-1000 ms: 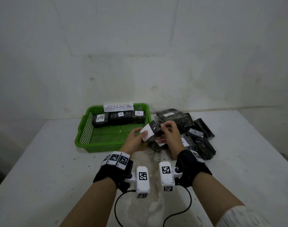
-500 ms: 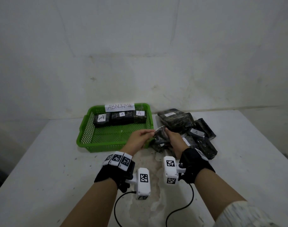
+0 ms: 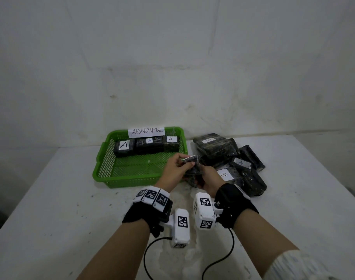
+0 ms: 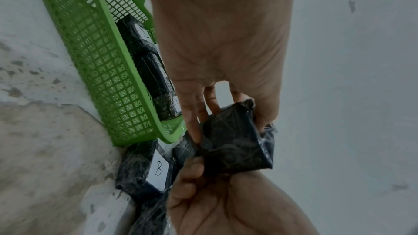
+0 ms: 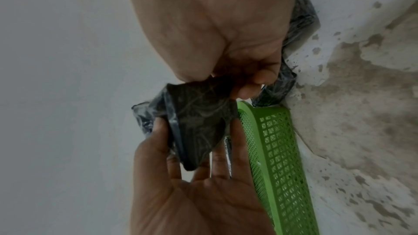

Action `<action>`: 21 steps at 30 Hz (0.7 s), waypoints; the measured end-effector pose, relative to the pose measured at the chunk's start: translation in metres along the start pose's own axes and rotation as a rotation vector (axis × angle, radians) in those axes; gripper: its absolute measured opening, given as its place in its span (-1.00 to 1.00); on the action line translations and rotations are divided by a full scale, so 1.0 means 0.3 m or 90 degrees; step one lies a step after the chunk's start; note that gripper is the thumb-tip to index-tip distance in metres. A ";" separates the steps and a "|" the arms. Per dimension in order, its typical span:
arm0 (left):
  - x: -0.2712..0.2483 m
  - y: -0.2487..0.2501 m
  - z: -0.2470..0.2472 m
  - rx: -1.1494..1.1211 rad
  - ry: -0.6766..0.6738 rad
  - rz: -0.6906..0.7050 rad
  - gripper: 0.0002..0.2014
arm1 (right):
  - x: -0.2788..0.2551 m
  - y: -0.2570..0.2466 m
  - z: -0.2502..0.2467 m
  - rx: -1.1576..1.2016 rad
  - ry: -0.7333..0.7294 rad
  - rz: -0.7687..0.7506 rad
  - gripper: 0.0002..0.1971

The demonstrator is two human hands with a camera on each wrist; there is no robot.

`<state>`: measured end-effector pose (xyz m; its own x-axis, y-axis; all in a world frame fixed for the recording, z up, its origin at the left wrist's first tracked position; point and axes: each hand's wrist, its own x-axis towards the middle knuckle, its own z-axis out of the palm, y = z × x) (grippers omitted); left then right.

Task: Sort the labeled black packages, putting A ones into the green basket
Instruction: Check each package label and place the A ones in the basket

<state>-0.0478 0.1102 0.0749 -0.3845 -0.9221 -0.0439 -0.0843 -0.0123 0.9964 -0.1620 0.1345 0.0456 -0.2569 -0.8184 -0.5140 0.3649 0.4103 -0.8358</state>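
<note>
Above the bench, off the green basket's [image 3: 103, 158] right front corner – both hands grip one black package [image 4: 233, 142]: left hand [image 3: 172, 170] pinching its top, right hand [image 3: 208, 177] its lower end; label not visible.

light: dim, grey, soft | shadows: faint | head view: bent at the edges | wrist views: blurry up close

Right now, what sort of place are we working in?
Likely a makeshift sorting station: a bare white table against a plain wall, a green basket tagged ABNORMAL, and a pile of black packages.
</note>
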 end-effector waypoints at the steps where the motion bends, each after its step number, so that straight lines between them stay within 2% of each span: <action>1: 0.000 -0.004 -0.006 -0.008 -0.009 -0.006 -0.83 | 0.002 0.000 -0.001 0.012 0.007 0.002 -0.75; 4: 0.002 -0.018 -0.028 -0.011 -0.027 -0.026 -0.59 | 0.018 -0.007 -0.015 0.084 0.015 -0.027 -0.71; 6: 0.005 -0.028 -0.043 0.013 0.010 -0.030 -0.46 | 0.017 -0.019 -0.026 0.121 0.023 -0.040 -0.74; 9: 0.014 -0.042 -0.070 0.017 0.108 -0.056 -0.56 | 0.016 -0.029 -0.030 0.164 -0.005 -0.043 -0.74; 12: 0.026 -0.044 -0.095 -0.017 0.134 -0.103 -0.75 | 0.010 -0.034 -0.012 0.181 -0.020 -0.048 -0.65; 15: 0.026 -0.030 -0.122 -0.085 0.133 -0.125 -0.70 | 0.019 -0.024 0.026 0.173 -0.030 -0.047 -0.63; 18: 0.033 -0.032 -0.165 -0.063 0.137 -0.109 -0.68 | 0.026 -0.024 0.069 0.124 -0.059 -0.029 -0.67; 21: 0.055 -0.048 -0.231 -0.025 0.150 -0.104 -0.63 | 0.038 -0.032 0.119 0.120 -0.107 0.015 -0.88</action>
<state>0.0110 0.0684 0.0649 -0.1439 -0.9713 -0.1897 -0.0904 -0.1780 0.9799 -0.1366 0.1070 0.0547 -0.0996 -0.8718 -0.4796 0.5329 0.3603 -0.7656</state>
